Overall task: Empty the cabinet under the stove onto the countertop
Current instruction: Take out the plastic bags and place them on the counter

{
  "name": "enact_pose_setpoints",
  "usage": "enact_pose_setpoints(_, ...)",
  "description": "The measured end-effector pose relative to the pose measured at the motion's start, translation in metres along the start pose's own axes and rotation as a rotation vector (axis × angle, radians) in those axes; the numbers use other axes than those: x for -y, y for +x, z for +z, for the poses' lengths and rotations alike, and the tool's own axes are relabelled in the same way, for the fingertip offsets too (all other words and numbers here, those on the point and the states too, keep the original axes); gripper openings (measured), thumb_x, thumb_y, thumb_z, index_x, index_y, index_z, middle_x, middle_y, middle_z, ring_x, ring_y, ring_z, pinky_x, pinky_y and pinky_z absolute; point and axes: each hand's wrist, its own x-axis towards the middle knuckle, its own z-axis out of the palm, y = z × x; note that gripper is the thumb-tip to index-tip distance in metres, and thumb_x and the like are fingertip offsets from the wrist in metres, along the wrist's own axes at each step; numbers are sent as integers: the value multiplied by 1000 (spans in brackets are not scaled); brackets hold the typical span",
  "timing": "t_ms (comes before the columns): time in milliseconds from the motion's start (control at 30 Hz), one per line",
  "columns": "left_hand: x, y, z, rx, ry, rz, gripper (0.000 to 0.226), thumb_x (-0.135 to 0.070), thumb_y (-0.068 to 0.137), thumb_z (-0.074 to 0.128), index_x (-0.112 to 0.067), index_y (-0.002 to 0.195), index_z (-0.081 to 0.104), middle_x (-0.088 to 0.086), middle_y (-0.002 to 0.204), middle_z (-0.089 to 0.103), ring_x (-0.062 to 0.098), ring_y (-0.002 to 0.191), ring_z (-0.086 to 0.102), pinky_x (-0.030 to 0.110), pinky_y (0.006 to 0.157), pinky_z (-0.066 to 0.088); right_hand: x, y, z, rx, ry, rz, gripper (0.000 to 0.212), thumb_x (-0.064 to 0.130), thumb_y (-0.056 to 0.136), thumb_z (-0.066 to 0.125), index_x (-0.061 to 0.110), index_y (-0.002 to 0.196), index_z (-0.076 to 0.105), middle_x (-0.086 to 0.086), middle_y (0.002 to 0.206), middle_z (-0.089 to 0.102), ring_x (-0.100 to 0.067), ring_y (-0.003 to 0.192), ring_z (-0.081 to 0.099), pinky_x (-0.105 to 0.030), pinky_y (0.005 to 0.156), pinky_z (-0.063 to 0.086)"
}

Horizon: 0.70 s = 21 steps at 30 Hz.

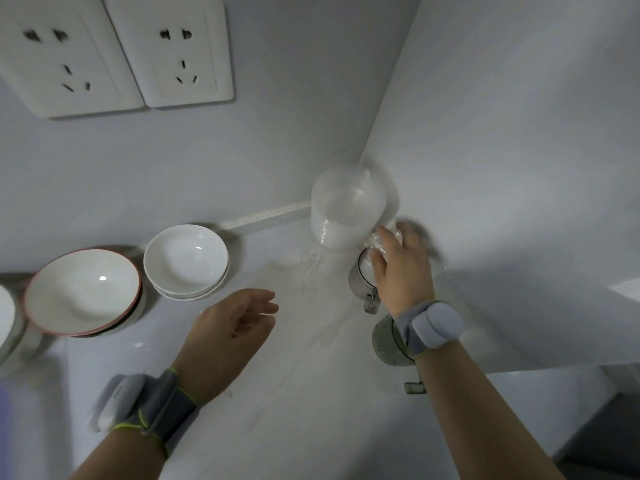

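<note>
The right hand [401, 268] reaches toward the corner of the countertop [277, 393], its fingers [379, 261] curled over something clear and crinkly that looks like plastic wrap; what exactly they pinch is too blurred to tell. Just beyond the fingertips, tucked into the corner where the two walls meet, stands a stack of clear plastic bowls [346, 209], tilted slightly. Directly under the fingers sits a small jar [362, 282] with a wire clasp, and nearer the wrist, partly hidden by the grey wristband, stands a second greenish speckled jar [384, 341].

The left hand [232, 327] hovers above the counter, palm turned inward, fingers loosely spread and holding nothing. Just past its fingertips rest stacked white bowls [187, 261], and to their left a stack of red-rimmed bowls [83, 292]. At the far left edge a bit of another white dish [7, 320] shows. Two wall sockets [114, 53] sit on the wall above the bowls. Dark specks lie scattered on the counter between the two hands.
</note>
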Motion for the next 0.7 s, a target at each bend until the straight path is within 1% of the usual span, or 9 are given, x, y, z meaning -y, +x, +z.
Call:
enact_pose_setpoints(67, -1, 0, -2, 2, 4, 9, 25, -20, 87, 61, -30, 109, 61, -22, 95, 67, -13, 88, 59, -4, 68, 41, -2, -5, 4, -93, 22, -83, 36, 24, 91, 45, 10, 119, 62, -23, 130, 52, -43, 118, 51, -49, 93, 47)
enact_pose_setpoints(133, -3, 1, -1, 2, -12, 16, 25, -19, 86, 62, -29, 109, 62, -20, 95, 68, -11, 89, 60, -2, 70, 42, -5, -8, 6, -145, 30, -122, 38, 25, 91, 42, 8, 114, 66, -21, 126, 58, -44, 114, 55, -48, 92, 48)
enact_pose_setpoints(200, -4, 0, -1, 0, -22, 22, 24, -18, 86, 63, -28, 108, 62, -19, 95, 69, -9, 89, 61, -1, 71, 42, -7, -10, 7, -167, 17, -141, 38, 24, 92, 42, 5, 108, 69, -19, 120, 63, -44, 109, 58, -49, 90, 50)
enact_pose_setpoints(267, -5, 0, -1, -6, -34, 25, 24, -17, 86, 63, -28, 108, 63, -18, 95, 69, -8, 88, 62, 0, 72, 43, -9, -14, 10, -145, -39, -131, 39, 25, 91, 40, 3, 104, 70, -19, 118, 64, -45, 108, 58, -51, 88, 51)
enact_pose_setpoints(333, -6, -2, -1, -7, -45, 23, 24, -17, 85, 63, -29, 106, 63, -18, 94, 70, -6, 88, 63, 1, 72, 44, -10, -18, 10, -110, -67, -103, 41, 27, 91, 38, 5, 104, 70, -20, 120, 63, -46, 112, 56, -53, 87, 51)
enact_pose_setpoints(367, -8, -4, -3, -8, -53, 22, 24, -16, 85, 63, -29, 106, 63, -18, 94, 70, -6, 87, 63, 2, 72, 44, -10, -19, 8, -119, -59, -96, 41, 28, 91, 38, 5, 106, 69, -21, 120, 63, -46, 113, 55, -54, 87, 50)
enact_pose_setpoints(533, -13, -15, -12, -28, -99, 6, 25, -13, 85, 63, -29, 104, 63, -14, 95, 72, 1, 88, 66, 15, 80, 49, 3, -25, -14, -160, 62, -59, 44, 32, 92, 38, 6, 112, 67, -23, 124, 60, -49, 118, 50, -56, 97, 44)
enact_pose_setpoints(600, -15, -21, -18, -43, -116, 6, 25, -13, 85, 63, -29, 104, 63, -14, 95, 72, 1, 88, 65, 16, 81, 49, 14, -30, -24, -174, 114, -41, 43, 32, 92, 39, 6, 115, 65, -22, 127, 58, -47, 120, 49, -53, 100, 42)
enact_pose_setpoints(700, -23, -39, -30, -69, -136, 26, 25, -12, 85, 62, -29, 103, 63, -14, 95, 72, 1, 88, 65, 15, 81, 50, 36, -43, -45, -196, 238, -16, 42, 30, 91, 43, 5, 119, 62, -20, 127, 57, -42, 120, 49, -46, 103, 40)
